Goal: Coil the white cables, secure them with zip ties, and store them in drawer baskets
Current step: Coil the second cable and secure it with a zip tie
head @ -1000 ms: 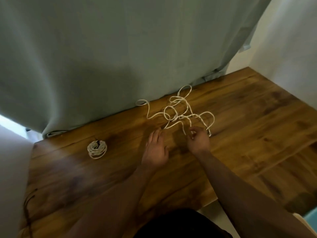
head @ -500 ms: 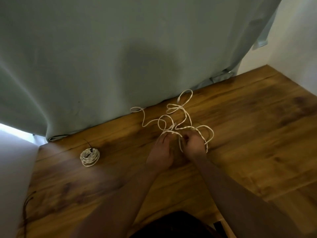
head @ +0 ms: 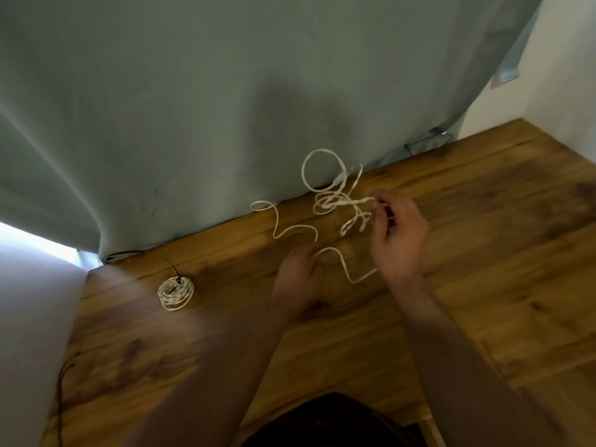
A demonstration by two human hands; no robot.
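A loose white cable (head: 324,201) lies tangled on the wooden table (head: 483,253) near the grey curtain. My right hand (head: 398,240) is raised above the table and pinches a bunch of its loops, lifting part of the tangle. My left hand (head: 298,279) rests lower, to the left, with fingers closed on a strand of the same cable that runs across to the right hand. A second white cable (head: 175,291) sits coiled at the left of the table, bound by a dark zip tie (head: 174,272) whose tail sticks up.
A grey curtain (head: 225,108) hangs along the table's back edge. White walls close in on the left and far right. A thin dark cord (head: 61,401) dangles at the table's left edge. The table's front edge is at the lower right.
My right hand has risen and pulled the cable's loops up off the table. My left hand has drawn back to the left, holding a strand. The tangle has stretched out.
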